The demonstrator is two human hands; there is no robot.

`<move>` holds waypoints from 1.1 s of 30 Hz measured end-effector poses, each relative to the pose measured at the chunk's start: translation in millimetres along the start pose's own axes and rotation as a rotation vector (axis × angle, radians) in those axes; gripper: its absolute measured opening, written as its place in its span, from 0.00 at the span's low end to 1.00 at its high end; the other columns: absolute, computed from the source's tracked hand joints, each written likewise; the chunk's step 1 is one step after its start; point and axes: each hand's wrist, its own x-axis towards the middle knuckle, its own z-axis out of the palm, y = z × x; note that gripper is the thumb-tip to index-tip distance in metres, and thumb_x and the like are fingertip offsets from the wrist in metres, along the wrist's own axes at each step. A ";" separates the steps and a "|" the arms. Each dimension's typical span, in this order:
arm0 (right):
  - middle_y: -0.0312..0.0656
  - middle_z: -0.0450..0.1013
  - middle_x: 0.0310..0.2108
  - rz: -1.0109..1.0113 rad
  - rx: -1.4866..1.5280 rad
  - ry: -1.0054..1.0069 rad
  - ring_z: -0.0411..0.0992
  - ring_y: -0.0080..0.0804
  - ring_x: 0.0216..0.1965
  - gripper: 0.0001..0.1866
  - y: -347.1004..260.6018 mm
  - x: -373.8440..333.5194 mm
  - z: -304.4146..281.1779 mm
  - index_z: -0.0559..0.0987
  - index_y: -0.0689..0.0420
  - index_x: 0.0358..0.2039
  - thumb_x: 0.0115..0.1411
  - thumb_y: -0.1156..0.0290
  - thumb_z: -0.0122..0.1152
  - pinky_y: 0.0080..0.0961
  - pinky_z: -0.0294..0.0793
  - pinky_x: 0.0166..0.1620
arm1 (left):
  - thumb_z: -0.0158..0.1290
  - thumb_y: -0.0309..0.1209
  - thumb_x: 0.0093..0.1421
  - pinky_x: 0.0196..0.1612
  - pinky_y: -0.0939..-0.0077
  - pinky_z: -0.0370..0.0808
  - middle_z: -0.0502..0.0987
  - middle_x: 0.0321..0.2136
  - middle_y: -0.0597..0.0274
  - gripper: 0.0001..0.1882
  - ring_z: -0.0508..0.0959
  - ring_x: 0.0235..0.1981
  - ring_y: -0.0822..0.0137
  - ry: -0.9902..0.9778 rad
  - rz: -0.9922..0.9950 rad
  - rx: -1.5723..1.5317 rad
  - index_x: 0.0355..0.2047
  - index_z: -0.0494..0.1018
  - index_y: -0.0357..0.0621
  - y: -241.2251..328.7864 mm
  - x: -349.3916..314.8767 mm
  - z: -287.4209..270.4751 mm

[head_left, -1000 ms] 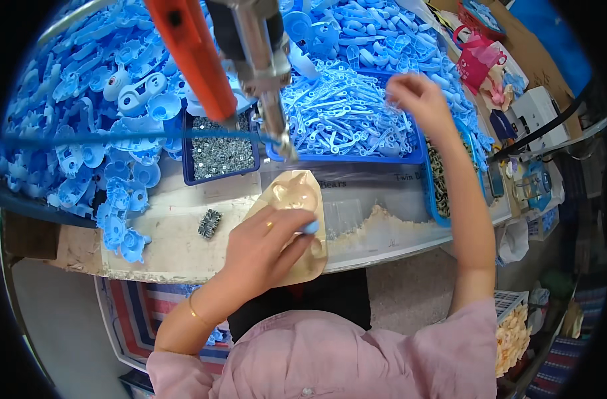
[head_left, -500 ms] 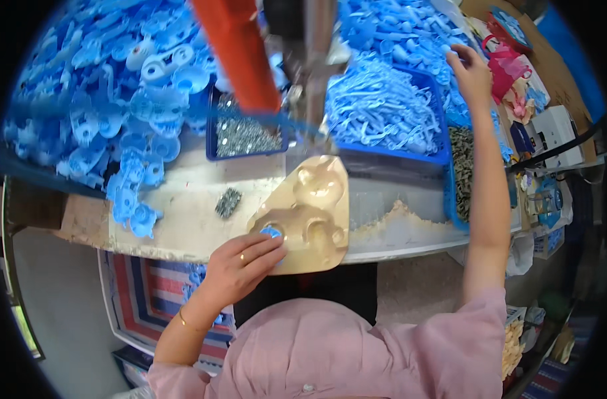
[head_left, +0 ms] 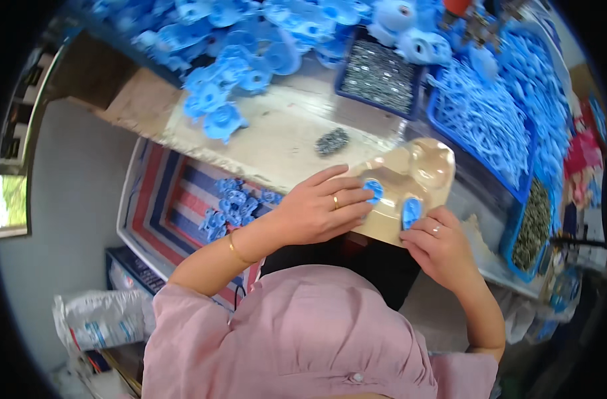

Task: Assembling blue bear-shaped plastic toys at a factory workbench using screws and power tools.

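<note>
A tan, shiny moulded plate point(head_left: 396, 173) with rounded hollows overhangs the table's near edge. Two blue plastic parts sit in it: a round one point(head_left: 374, 191) at its left and an oval one point(head_left: 411, 211) at its right. My left hand point(head_left: 323, 206) lies over the plate's left edge, fingers stretched out, the tips touching the round part. Bent fingers of my right hand point(head_left: 441, 243) pinch at the lower end of the oval part and the plate's rim. Exactly how the right fingertips grip is partly hidden.
Small metal pieces form a pile point(head_left: 332, 141) on the table and fill a dark blue tray point(head_left: 338, 85). Blue plastic parts point(head_left: 223, 86) heap up at the back left. Thin blue strips fill a blue basket point(head_left: 524, 189). A striped-lined bin point(head_left: 134, 199) stands below the table's left edge.
My right hand has come back from the far right heap to the plate, where an oval blue part now lies. The head view has turned left, while the left hand stays at the plate.
</note>
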 end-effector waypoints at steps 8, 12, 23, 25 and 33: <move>0.41 0.76 0.38 0.193 0.194 0.109 0.75 0.31 0.35 0.11 -9.3 7.0 -9.0 0.83 0.58 0.37 0.52 0.83 0.69 0.27 0.75 0.39 | 0.60 0.25 0.56 0.61 0.55 0.67 0.81 0.46 0.59 0.20 0.78 0.48 0.51 0.332 -0.644 0.758 0.50 0.74 0.41 -83.3 -79.2 -59.5; 0.42 0.77 0.41 0.217 0.232 0.145 0.77 0.34 0.38 0.11 -13.2 19.2 -6.3 0.83 0.59 0.36 0.52 0.84 0.69 0.28 0.75 0.41 | 0.54 0.22 0.65 0.53 0.65 0.76 0.80 0.46 0.55 0.11 0.79 0.47 0.53 0.500 -0.654 0.466 0.48 0.75 0.38 -90.9 -94.0 -73.0; 0.48 0.62 0.63 0.247 0.744 0.451 0.65 0.37 0.60 0.39 -36.7 25.1 1.3 0.57 0.63 0.67 0.58 0.79 0.65 0.35 0.64 0.63 | 0.54 0.31 0.69 0.57 0.68 0.71 0.74 0.52 0.61 0.15 0.72 0.55 0.69 0.242 -0.619 -1.727 0.54 0.71 0.39 5.7 -47.8 -7.9; 0.46 0.73 0.49 0.036 0.504 0.468 0.73 0.36 0.47 0.39 -39.7 11.3 -14.3 0.65 0.60 0.59 0.50 0.76 0.78 0.31 0.73 0.49 | 0.56 0.32 0.68 0.59 0.65 0.70 0.72 0.56 0.57 0.19 0.71 0.59 0.66 0.324 -0.639 -1.565 0.57 0.70 0.40 12.7 -24.0 -5.7; 0.42 0.76 0.36 0.084 -0.260 0.300 0.74 0.43 0.35 0.17 -30.3 37.9 10.7 0.82 0.59 0.40 0.47 0.77 0.73 0.34 0.74 0.35 | 0.66 0.29 0.54 0.66 0.56 0.64 0.68 0.63 0.51 0.42 0.66 0.65 0.47 0.129 -0.296 -0.387 0.67 0.61 0.42 3.4 19.1 -1.7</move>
